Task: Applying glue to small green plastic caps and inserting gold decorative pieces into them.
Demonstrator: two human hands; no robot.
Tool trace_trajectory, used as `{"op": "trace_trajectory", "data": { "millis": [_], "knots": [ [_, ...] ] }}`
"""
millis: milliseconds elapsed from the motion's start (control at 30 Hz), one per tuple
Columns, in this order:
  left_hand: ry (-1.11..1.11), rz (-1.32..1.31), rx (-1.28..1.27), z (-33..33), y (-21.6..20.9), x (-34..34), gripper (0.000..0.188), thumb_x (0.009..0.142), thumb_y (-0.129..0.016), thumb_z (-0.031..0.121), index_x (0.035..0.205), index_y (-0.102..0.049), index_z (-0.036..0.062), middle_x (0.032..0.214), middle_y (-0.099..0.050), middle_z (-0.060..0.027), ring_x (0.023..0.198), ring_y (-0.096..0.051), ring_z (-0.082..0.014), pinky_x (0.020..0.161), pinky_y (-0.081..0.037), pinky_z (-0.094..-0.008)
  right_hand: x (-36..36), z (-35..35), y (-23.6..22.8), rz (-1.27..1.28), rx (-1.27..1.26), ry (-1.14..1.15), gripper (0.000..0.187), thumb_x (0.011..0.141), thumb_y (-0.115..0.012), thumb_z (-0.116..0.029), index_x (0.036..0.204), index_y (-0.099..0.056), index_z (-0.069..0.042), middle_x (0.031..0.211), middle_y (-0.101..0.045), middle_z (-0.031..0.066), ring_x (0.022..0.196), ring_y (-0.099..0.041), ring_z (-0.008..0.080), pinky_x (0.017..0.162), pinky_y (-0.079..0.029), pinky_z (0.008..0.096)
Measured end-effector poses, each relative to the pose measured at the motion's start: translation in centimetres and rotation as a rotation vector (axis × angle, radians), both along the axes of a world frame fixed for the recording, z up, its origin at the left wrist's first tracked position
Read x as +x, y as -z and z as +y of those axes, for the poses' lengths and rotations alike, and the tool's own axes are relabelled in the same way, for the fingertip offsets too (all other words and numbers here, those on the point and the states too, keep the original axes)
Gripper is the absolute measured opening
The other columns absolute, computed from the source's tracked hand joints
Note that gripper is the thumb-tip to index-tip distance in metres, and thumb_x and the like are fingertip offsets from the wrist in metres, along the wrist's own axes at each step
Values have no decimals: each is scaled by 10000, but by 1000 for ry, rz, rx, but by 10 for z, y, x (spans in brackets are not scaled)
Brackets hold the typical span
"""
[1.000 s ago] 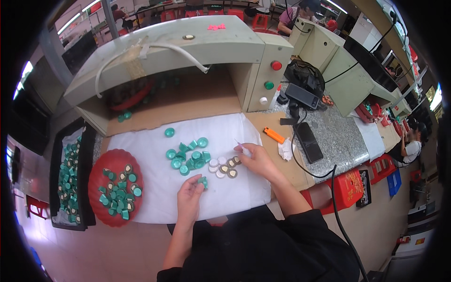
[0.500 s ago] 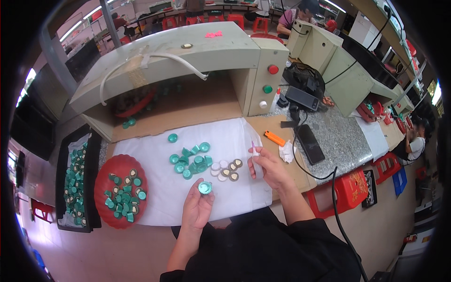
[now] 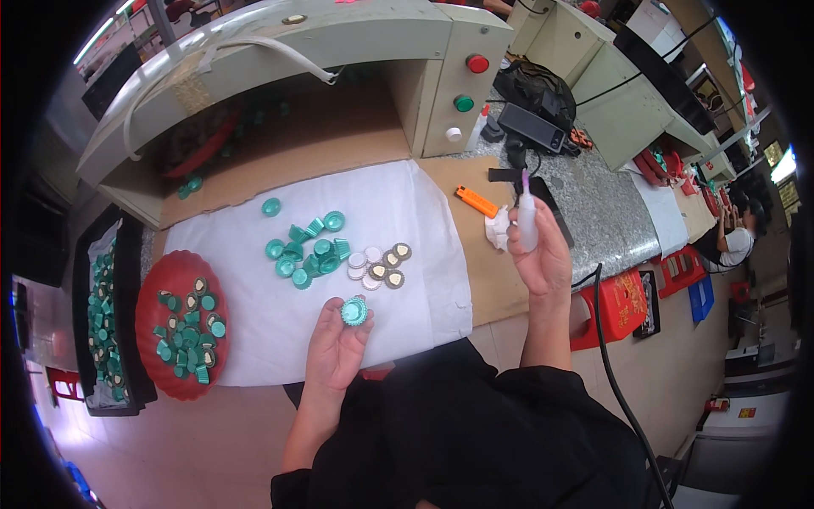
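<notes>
Between the fingertips of my left hand (image 3: pixel 333 352) is a small green fluted cup (image 3: pixel 354 311), its opening facing up toward me. My right hand (image 3: pixel 547 259) grips a white squeeze bottle (image 3: pixel 527 225) with a thin purple tip pointing up, held apart from the cup. Several more fluted cups (image 3: pixel 301 278) lie loosely grouped on the white cloth (image 3: pixel 254 339), ahead of my left hand. Beside them, toward the right, is a cluster of small round discs (image 3: pixel 393 278), some white and some brown with a pale heart-like centre.
A red scalloped dish (image 3: pixel 151 293) and a black tray (image 3: pixel 140 373), both with green cups, stand at left. A grey open-fronted box machine (image 3: pixel 437 93) with buttons rises behind the cloth. An orange lighter-like item (image 3: pixel 476 202), crumpled tissue (image 3: pixel 498 229) and phone (image 3: pixel 555 208) lie right.
My right hand has moved to the right and up, carrying the bottle toward the tissue. The left hand keeps hold of the cup. The whole view has shifted and tilted.
</notes>
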State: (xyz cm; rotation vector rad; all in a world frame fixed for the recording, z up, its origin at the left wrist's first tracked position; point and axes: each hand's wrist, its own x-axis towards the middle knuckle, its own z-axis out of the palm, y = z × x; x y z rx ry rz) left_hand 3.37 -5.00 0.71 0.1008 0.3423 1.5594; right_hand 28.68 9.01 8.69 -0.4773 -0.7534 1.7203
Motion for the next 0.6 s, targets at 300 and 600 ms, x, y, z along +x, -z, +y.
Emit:
{"op": "trace_trajectory", "data": {
  "millis": [300, 600],
  "knots": [
    [20, 47, 18, 6, 1, -1, 299, 854, -447, 125, 1122, -397, 2, 1079, -484, -159, 974, -509, -257, 855, -429, -334, 11, -3, 3, 17, 86, 88, 326, 774, -580, -160, 1035, -447, -17, 899, -512, 113, 696, -468, 143, 530, -384, 190],
    [40, -114, 22, 10, 4, -5, 297, 873, -416, 181, 1128, -403, 30, 1025, -500, -151, 833, -519, -213, 692, -445, -279, -65, -30, 23, -166, -21, -92, 304, 725, -648, -159, 940, -472, -36, 798, -529, 37, 706, -512, 111, 617, -406, 215]
  ]
}}
